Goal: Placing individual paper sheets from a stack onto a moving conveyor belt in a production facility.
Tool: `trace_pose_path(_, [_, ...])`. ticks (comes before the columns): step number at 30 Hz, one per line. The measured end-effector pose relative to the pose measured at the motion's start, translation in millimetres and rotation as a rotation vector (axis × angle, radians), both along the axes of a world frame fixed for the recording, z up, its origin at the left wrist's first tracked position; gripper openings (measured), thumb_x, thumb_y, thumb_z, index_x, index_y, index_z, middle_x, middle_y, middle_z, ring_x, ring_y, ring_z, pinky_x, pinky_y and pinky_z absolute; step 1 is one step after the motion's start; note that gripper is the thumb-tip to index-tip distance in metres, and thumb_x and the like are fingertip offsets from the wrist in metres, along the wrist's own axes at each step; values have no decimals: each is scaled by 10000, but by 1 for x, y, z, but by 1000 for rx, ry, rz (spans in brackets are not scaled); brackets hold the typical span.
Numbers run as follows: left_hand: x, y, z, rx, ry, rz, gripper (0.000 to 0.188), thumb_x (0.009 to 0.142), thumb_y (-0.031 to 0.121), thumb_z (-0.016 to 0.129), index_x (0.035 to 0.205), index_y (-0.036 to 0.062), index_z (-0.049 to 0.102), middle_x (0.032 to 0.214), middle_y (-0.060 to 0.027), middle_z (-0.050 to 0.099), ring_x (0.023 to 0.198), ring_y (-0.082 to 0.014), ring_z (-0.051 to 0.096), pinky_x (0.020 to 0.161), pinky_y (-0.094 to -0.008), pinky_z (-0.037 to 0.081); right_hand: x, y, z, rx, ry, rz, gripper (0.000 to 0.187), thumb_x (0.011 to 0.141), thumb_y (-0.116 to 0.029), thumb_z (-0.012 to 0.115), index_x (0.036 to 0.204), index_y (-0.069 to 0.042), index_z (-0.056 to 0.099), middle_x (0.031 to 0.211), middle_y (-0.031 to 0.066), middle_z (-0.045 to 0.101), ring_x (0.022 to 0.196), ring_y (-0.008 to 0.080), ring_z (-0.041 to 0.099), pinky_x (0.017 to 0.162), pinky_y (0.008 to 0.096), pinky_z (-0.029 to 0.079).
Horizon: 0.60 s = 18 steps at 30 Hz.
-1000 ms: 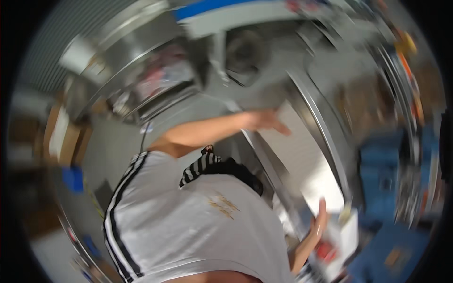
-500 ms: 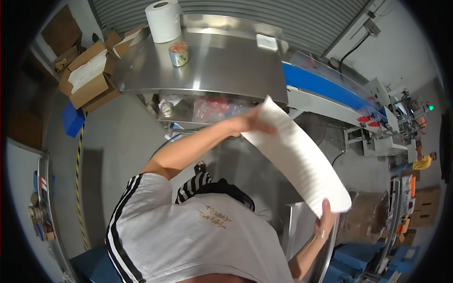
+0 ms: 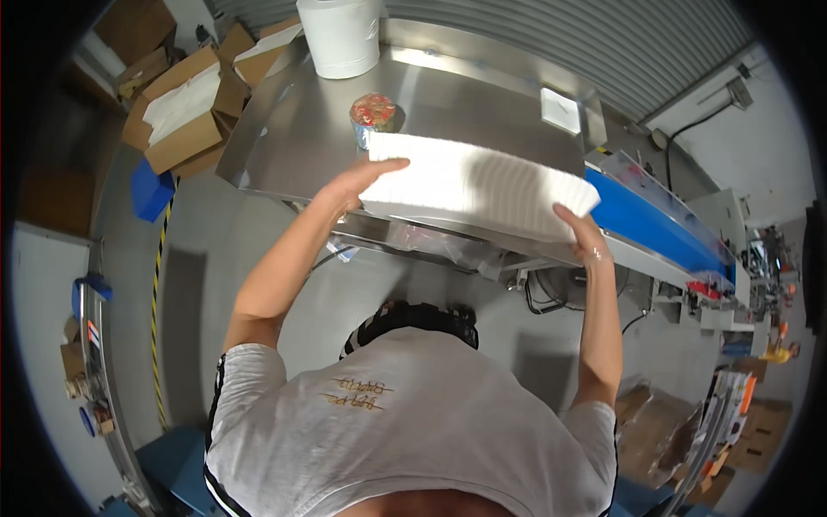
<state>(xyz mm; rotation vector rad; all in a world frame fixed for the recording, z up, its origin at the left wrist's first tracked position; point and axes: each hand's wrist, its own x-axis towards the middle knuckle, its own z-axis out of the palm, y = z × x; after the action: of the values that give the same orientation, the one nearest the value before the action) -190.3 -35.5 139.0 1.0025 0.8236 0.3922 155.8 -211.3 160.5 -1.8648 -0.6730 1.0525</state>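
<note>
I hold a long white stack of paper sheets (image 3: 478,185) level above the steel table (image 3: 284,138). My left hand (image 3: 357,183) presses against its left end and my right hand (image 3: 581,234) grips its right end. A small round tin with a red patterned lid (image 3: 372,116) stands on the table just behind the stack's left end. A large white paper roll (image 3: 342,34) stands upright at the table's far edge.
A small white square piece (image 3: 560,110) lies at the table's right back. A blue conveyor belt (image 3: 663,228) runs off to the right. Open cardboard boxes with white sheets (image 3: 181,108) sit on the floor at left, next to a blue bin (image 3: 151,189).
I have turned to face the steel table and swung the white stack from a slanted position to level, bringing it over the table's front edge.
</note>
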Motion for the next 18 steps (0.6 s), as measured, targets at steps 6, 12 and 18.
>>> trace_pose_path(6, [4, 27, 4, -21, 138, -85, 727, 812, 475, 597, 1354, 51, 364, 1349, -138, 427, 1233, -252, 423, 1003, -383, 368, 137, 164, -85, -208, 68, 454, 1079, 637, -745, 602, 1385, -22, 314, 1457, 153, 262, 1355, 320, 190, 1038, 538, 208])
trace_pose_path(12, [16, 8, -26, 390, 961, 52, 820, 829, 697, 354, 1392, 101, 331, 1422, -118, 343, 1339, -259, 249, 1090, -378, 215, 117, 267, -41, -148, -335, 898, 1204, 601, -738, 638, 1367, 99, 237, 1405, 256, 305, 1328, 341, 269, 1071, 395, 235])
trace_pose_path(18, [52, -45, -22, 310, 750, 132, 901, 763, 789, 316, 1403, 155, 325, 1348, -236, 372, 1211, -330, 414, 868, -444, 474, 91, 340, -20, 117, -527, 1178, 941, 664, -599, 695, 1300, 30, 405, 1269, 186, 505, 1208, 270, 456, 1021, 329, 329])
